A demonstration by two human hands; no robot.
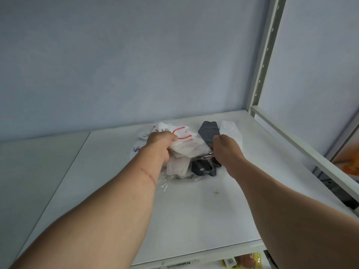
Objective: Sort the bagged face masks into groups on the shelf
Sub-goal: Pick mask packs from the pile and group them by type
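Observation:
A heap of bagged face masks lies near the back of the white shelf [194,210]. My left hand [159,144] is shut on a white bagged mask with red ear loops [184,141], lifted off the heap. My right hand [226,150] pinches the clear bag of a black mask [208,133] that stands up behind it. A plain white mask [231,129] lies at the right of the black one. Below my hands lie another dark mask [204,168] and a pale bagged mask [177,166]. White masks with black print [144,135] peek out left of my left hand.
The wall is close behind the heap. A pale metal shelf upright [266,61] and side rail [303,148] bound the shelf on the right. A second shelf board [35,164] joins on the left. Packaged goods [244,261] show on the level below.

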